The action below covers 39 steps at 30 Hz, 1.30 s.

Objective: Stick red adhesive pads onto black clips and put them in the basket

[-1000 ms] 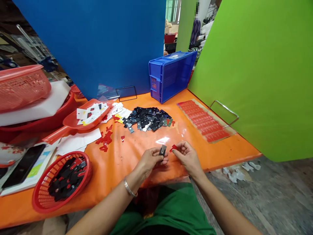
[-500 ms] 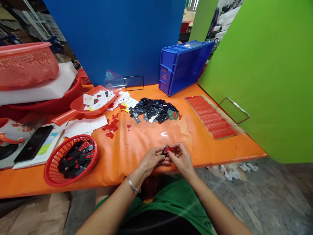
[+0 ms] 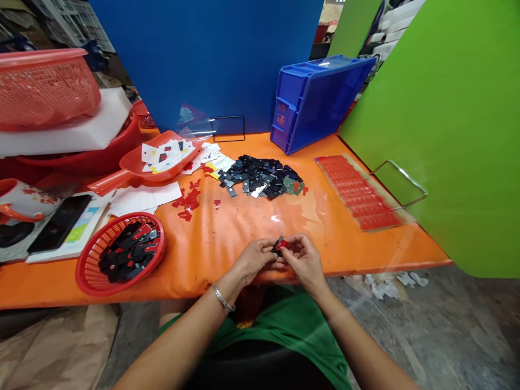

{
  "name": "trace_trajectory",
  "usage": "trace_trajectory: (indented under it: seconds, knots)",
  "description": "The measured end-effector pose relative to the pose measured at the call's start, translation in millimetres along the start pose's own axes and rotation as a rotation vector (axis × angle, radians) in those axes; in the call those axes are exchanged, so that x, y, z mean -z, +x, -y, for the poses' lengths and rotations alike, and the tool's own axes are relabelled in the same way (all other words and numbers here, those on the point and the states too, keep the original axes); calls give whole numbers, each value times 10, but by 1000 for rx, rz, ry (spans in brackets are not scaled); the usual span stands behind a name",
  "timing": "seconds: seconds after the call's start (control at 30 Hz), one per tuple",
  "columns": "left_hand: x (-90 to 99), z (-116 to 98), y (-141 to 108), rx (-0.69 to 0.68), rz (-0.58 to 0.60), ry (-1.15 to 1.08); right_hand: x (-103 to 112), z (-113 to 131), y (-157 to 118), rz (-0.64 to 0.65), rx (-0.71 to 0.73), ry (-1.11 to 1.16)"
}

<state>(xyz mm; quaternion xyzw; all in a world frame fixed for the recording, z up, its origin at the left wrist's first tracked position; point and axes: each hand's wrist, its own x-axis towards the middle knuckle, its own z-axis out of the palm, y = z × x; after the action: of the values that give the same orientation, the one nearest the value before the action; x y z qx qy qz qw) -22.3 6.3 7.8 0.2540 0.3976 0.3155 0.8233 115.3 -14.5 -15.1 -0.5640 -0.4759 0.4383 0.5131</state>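
Note:
Near the table's front edge my left hand (image 3: 252, 261) is closed on a small flat black plate (image 3: 276, 249). My right hand (image 3: 305, 262) pinches at a red sticker-like piece (image 3: 283, 244) that lies against the plate, thumb on top. Whether the red piece is stuck down I cannot tell. Beyond the hands is a heap of black plates (image 3: 260, 176), with a greenish piece on its right side. To the left are loose red pieces (image 3: 188, 201) and a red basket (image 3: 81, 271) holding black plates, some with red on them.
A red sheet with rows of shapes (image 3: 357, 192) lies at right by a wire handle (image 3: 400, 173). A blue crate (image 3: 317, 108) stands on its side at the back. A red dustpan (image 3: 106, 183) holds white papers. A phone (image 3: 60, 223) and stacked baskets (image 3: 49, 89) are at left.
The view has shifted slightly, so the table things sit a little differently in the picture. Both hands keep their hold on the plate and red piece, with little finger movement.

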Motion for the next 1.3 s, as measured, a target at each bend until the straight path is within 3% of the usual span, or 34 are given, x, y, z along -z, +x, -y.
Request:
trace_trajectory:
  seconds: [1.3]
  knots:
    - [-14,-16,-9,16,-9,4,-4,10,13,1,-15,17]
